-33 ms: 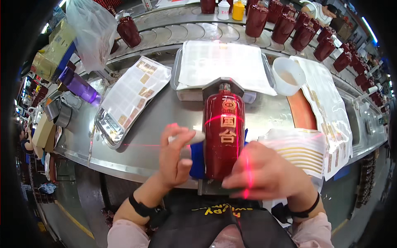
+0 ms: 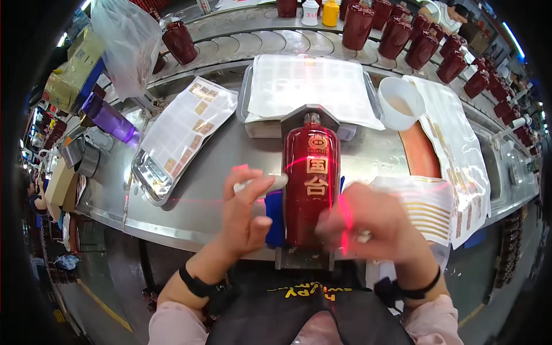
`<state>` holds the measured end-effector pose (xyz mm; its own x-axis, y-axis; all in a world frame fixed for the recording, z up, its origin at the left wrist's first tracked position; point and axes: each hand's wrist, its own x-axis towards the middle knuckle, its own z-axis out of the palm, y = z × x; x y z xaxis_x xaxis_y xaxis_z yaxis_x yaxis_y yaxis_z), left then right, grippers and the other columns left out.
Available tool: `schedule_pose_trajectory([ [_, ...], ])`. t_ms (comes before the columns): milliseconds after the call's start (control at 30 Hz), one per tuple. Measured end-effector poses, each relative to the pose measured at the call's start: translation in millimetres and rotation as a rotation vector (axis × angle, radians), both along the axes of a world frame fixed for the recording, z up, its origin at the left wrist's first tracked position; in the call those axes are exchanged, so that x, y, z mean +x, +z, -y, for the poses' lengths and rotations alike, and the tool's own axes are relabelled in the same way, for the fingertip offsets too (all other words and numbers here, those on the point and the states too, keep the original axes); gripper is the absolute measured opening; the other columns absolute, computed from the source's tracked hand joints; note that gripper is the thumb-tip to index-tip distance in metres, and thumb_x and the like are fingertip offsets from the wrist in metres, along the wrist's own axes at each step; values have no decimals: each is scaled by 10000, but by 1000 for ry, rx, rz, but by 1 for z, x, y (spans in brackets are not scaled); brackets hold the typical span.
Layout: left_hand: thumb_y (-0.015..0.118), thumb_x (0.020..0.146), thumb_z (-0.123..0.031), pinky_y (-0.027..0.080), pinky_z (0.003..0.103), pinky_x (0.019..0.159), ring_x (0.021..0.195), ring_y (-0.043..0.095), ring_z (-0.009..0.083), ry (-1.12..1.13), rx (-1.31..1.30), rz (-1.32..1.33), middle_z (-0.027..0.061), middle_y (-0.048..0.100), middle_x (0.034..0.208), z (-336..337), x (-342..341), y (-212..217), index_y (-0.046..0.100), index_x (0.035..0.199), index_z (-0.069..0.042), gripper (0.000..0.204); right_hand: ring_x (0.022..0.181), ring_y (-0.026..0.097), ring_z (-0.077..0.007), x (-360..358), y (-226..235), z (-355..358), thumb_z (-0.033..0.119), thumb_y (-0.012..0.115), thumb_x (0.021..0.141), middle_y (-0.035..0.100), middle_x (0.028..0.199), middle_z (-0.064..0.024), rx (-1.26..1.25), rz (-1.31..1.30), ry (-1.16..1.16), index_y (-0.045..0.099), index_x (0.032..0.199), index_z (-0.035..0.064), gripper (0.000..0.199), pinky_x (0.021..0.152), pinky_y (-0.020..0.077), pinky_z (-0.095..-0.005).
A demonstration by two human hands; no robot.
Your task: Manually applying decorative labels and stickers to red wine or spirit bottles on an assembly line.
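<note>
A dark red glazed bottle (image 2: 311, 213) with gold characters down its front lies in a dark metal cradle (image 2: 303, 260), its neck pointing away from me. Thin red laser lines cross it. My left hand (image 2: 244, 213) is at the bottle's left side, fingers apart; a whitish covering on one fingertip touches or nearly touches the glass. By the bottle's lower right side is my right hand (image 2: 374, 221), bent and smeared by motion, so its grip cannot be made out. A blue cloth or pad (image 2: 275, 218) shows beneath the bottle.
Label sheets (image 2: 190, 123) lie on a metal tray at left, beside a purple bottle (image 2: 112, 121). More sheets (image 2: 310, 86) lie ahead. A white tub (image 2: 401, 104) and gold-striped strips (image 2: 422, 210) are at right. Several red bottles (image 2: 397, 37) line the conveyor (image 2: 253, 45).
My right hand has shifted up and slightly right, away from the bottle's bottom edge. My left hand has moved slightly, its thumb nearer the bottle. The bottle stays in its cradle.
</note>
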<state>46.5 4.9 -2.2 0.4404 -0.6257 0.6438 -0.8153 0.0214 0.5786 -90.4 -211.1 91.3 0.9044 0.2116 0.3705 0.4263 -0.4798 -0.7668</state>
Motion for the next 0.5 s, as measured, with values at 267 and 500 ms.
schedule_pose_trajectory([
  [267,362,996,-503,253,476,1057,1222,449,259,-35,124,335,53,610,1288,29,-3,11,571,1314,-31,606,786,554,-33,3,-64,-27,158,647,939,637,867,-1,837,-165,-638,589,1014,13,173,670,465,-199],
  [500,365,1002,-475,254,471,1059,1207,467,257,-48,101,330,59,607,1293,22,-2,6,559,1318,-18,589,792,586,-153,6,-57,-4,56,751,774,586,872,-17,79,299,-791,632,1004,77,259,666,463,-275],
])
